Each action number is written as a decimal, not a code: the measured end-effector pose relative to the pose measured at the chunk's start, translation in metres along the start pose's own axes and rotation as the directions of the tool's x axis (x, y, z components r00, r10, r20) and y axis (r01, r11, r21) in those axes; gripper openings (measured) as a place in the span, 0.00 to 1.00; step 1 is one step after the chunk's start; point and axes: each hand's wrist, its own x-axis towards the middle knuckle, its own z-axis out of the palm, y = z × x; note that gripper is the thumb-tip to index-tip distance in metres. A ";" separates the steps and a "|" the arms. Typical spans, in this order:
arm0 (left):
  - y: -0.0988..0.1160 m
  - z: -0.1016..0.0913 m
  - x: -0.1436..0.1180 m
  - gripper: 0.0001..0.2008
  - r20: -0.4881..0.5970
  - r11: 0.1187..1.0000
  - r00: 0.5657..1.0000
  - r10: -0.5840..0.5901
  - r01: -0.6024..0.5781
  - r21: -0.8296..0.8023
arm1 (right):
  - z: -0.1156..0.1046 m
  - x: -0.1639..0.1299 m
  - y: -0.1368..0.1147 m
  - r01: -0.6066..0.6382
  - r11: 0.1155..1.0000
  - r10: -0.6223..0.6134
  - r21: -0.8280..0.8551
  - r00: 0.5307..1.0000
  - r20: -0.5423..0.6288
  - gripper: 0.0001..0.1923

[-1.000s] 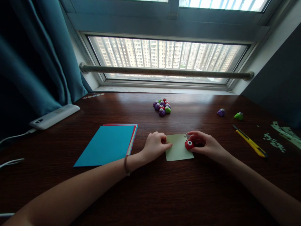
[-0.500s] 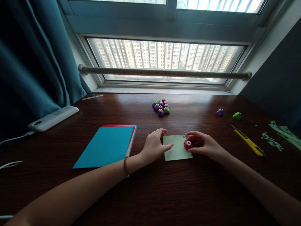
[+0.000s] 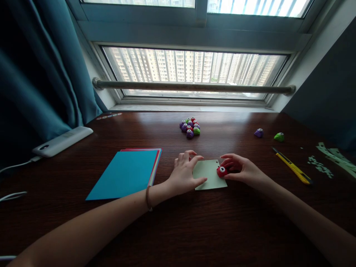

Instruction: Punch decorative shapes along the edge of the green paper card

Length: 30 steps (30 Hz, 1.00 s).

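Observation:
A pale green paper square (image 3: 209, 174) lies flat on the dark wooden desk (image 3: 194, 230) in front of me. My right hand (image 3: 242, 171) grips a small red craft punch (image 3: 221, 171) that sits on the paper's right edge. My left hand (image 3: 185, 173) hovers at the paper's left edge with its fingers spread, thumb and fingertips resting on or just above the sheet.
A stack of coloured paper with a blue top sheet (image 3: 126, 173) lies to the left. A cluster of several small punches (image 3: 190, 127) sits farther back. A purple punch (image 3: 259, 132), a green punch (image 3: 279, 137), a yellow utility knife (image 3: 293, 169) and green paper scraps (image 3: 322, 166) lie right. A white device (image 3: 61, 141) rests far left.
My left hand has opened from a closed press on the paper's left edge to spread fingers and shifted slightly right. My right hand stays on the red punch.

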 end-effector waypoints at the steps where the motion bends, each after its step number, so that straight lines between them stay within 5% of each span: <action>1: 0.001 -0.001 -0.001 0.26 0.022 1.000 0.999 0.023 -0.023 0.013 | 0.000 0.000 0.001 0.001 1.000 -0.001 -0.010 1.000 0.003 0.30; 30: 0.001 -0.001 -0.003 0.24 0.056 0.994 0.996 0.065 -0.069 0.079 | 0.001 -0.001 -0.002 -0.017 0.999 0.017 -0.029 1.000 0.015 0.28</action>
